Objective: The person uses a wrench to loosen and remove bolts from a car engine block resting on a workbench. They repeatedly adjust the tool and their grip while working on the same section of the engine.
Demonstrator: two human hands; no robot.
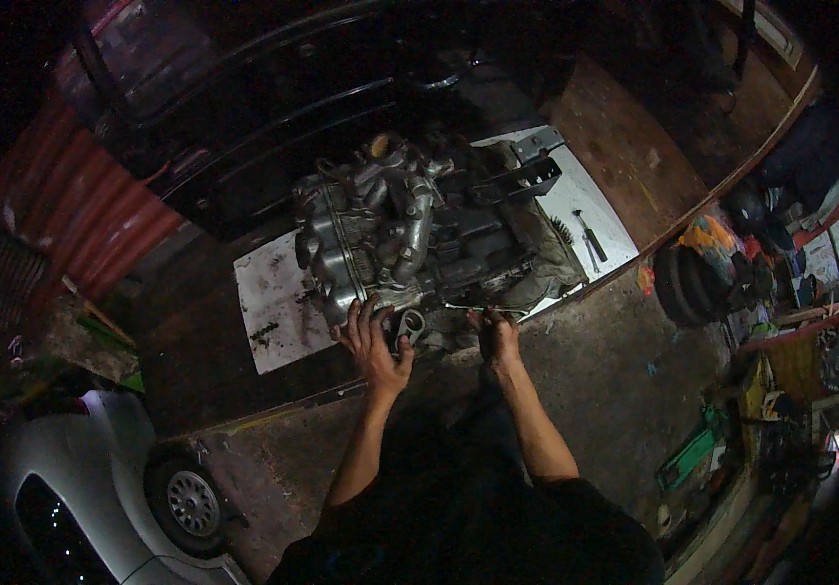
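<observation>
Nearest, two bare forearms rising from the lower edge over a dark lap. Left hand [377, 343] spread flat, fingers splayed and holding nothing, palm pressed on the near edge of the engine [410, 234]. Just right of that hand, touching its thumb side, a round metal ring fitting [410, 327] on the engine's near face. Right hand [496, 336] curled at the same near edge, fingers bent around something small and dark; too dim to tell what, or whether truly clamped. A thin wire or rod [468, 309] running between the two hands, just beyond the fingertips. Engine itself directly ahead of both hands: grey, greasy, pipes and housings piled up, resting on a white board [273, 312] stained with oil, that board reaching out left of the left hand and far right beyond the right hand. Past the right hand, on the board's far right part, a hammer [590, 234] and a brush [561, 234], well apart from the fingers. Behind the engine, a dark car body [244, 127]. Far left of the left hand, red corrugated sheet [88, 205]; near left, below the forearm, a silver car [98, 487] with one wheel showing. Far right, beyond the concrete floor [615, 370], cluttered shelves and coloured odds and ends [780, 292].
</observation>
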